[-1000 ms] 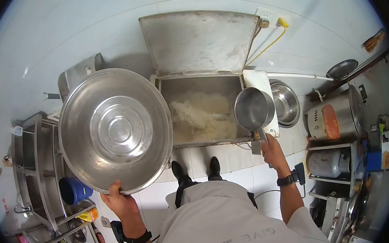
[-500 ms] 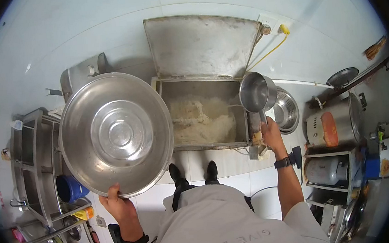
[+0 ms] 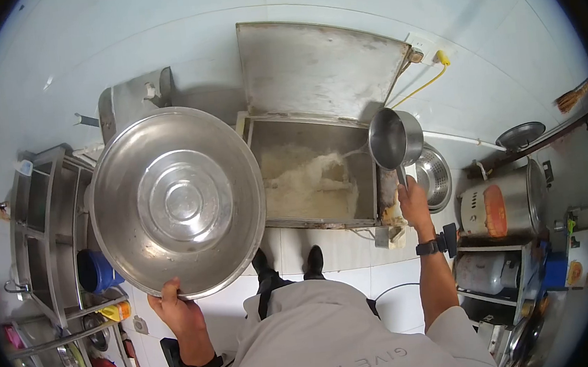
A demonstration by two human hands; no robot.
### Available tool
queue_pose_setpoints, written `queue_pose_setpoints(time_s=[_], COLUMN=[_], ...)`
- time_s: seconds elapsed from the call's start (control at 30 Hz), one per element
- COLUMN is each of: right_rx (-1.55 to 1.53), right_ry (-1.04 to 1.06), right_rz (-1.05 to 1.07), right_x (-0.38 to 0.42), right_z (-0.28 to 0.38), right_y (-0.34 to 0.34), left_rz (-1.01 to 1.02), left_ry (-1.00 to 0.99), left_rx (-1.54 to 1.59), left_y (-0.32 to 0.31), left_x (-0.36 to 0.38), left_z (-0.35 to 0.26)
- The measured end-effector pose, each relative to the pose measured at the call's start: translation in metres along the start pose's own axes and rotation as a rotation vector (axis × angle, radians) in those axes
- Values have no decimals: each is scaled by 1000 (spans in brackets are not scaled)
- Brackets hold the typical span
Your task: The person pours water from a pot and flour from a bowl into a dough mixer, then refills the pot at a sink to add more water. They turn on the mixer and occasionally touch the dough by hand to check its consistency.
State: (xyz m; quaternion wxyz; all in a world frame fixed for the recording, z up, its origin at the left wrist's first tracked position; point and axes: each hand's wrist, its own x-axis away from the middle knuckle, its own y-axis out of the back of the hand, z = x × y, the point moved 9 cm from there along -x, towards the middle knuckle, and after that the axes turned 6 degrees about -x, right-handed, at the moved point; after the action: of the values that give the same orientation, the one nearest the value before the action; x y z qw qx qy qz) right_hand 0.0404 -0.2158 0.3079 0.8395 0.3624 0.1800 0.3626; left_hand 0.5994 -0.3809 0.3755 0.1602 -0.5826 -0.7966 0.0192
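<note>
My left hand (image 3: 174, 311) grips the near rim of a large, shiny metal basin (image 3: 124, 205); nothing shows inside it. My right hand (image 3: 415, 204) is closed round the handle of a metal ladle pot (image 3: 391, 138), held over the right edge of an open metal tank (image 3: 377, 190). Pale, cloudy contents (image 3: 308, 182) with a raised, foamy-looking mass lie in the tank. Its hinged lid (image 3: 319, 69) stands raised against the wall. A perforated metal colander (image 3: 435, 178) is just right of my right hand.
Metal shelving (image 3: 53, 232) with a blue bucket (image 3: 99, 270) stands at the left. On the right are a large pot (image 3: 495, 204), a gas cylinder (image 3: 485, 271) on a rack, and a round lid (image 3: 520, 136). A yellow cable (image 3: 425, 85) runs beside the tank lid.
The camera view has shifted slightly. Both hands keep their holds on the basin and the ladle pot. The raised mass in the tank has changed shape.
</note>
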Motion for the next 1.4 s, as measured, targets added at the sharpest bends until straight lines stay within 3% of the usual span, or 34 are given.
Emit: queue_pose_setpoints(time_s=[0.2, 0.3, 0.57, 0.8, 1.13, 1.33, 1.4], right_rx=[0, 22, 94, 169, 337, 84, -60], right_ry=[121, 120, 166, 230, 116, 57, 9], right_rz=[28, 148, 221, 195, 107, 134, -91], right_x=[7, 5, -10, 15, 53, 69, 78], right_z=[29, 55, 95, 107, 86, 54, 46], right_y=[-32, -59, -109, -83, -39, -41, -25], left_rz=[-82, -42, -29, -57, 53, 117, 110], left_ry=[-5, -6, -50, -40, -35, -71, -69], left_rx=[14, 20, 0, -6, -4, -9, -10], left_y=[12, 9, 22, 21, -10, -27, -30], left_x=[-1, -5, -12, -12, -13, -12, -11], left_z=[-2, -4, -2, -2, 2, 6, 10])
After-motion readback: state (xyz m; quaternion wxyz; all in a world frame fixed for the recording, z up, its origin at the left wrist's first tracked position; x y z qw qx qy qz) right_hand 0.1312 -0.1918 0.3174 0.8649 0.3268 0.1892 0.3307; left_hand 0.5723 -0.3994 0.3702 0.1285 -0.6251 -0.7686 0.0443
